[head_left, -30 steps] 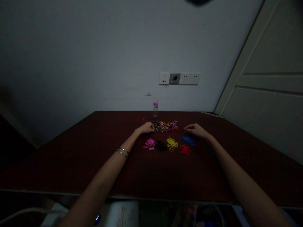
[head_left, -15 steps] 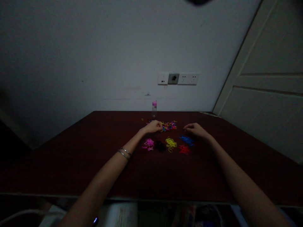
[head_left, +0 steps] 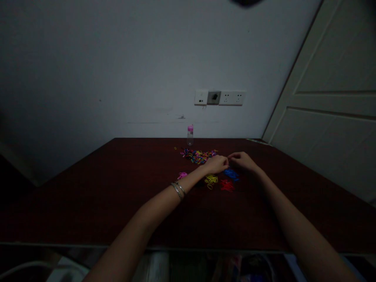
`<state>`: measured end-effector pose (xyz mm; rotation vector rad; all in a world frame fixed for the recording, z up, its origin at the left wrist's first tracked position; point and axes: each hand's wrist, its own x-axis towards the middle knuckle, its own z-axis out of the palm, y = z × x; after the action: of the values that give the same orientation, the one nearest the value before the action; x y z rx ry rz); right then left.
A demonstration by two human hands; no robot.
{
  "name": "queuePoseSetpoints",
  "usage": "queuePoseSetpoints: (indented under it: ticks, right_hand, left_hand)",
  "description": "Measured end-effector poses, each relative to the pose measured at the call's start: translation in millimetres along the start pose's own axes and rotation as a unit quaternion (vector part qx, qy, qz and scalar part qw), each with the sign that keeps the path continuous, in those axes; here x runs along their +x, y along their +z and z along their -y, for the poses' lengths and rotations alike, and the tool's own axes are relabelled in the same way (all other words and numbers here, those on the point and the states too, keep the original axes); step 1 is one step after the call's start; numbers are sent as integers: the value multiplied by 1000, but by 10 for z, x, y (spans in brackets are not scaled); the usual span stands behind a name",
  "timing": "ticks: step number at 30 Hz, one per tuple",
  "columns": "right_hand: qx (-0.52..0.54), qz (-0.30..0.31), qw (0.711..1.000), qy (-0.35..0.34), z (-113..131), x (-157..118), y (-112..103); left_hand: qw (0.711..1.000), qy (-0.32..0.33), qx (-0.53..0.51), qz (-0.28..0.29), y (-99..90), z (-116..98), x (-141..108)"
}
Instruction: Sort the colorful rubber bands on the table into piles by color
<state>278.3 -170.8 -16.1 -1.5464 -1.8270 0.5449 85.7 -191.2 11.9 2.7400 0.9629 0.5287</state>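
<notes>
My left hand (head_left: 217, 163) is closed beside the blue bands (head_left: 231, 174), its fingertips near those of my right hand (head_left: 241, 160). Both hands have their fingers pinched; anything between them is too small to make out. A mixed pile of coloured bands (head_left: 198, 156) lies behind my left hand. Nearer me are a yellow pile (head_left: 211, 180) and a red pile (head_left: 227, 185). My left forearm partly covers the pink bands (head_left: 182, 175) and hides the black ones.
A clear bottle with a pink cap (head_left: 190, 135) stands by the wall behind the mixed pile. Sockets (head_left: 232, 98) are on the wall. A pale door (head_left: 331, 98) is at the right. Items lie below the front edge of the dark table (head_left: 88, 196).
My left hand has moved right from the mixed pile to my right hand, uncovering the pile's left part. My left forearm now covers the black bands. My right hand has barely moved.
</notes>
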Motion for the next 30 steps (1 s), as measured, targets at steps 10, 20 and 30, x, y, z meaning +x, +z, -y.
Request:
queuePoseSetpoints:
  ticks: [10, 20, 30]
  right_hand:
    - [-8, -1, 1000, 9, 22, 16, 2]
    - [-90, 10, 995, -32, 104, -6, 46]
    - [-154, 3, 985, -76, 96, 47, 120]
  left_hand:
    - [992, -99, -19, -81, -148, 487, -189]
    - [919, -279, -114, -254, -402, 1539, -758]
    - [887, -317, -181, -282, -342, 1672, -899]
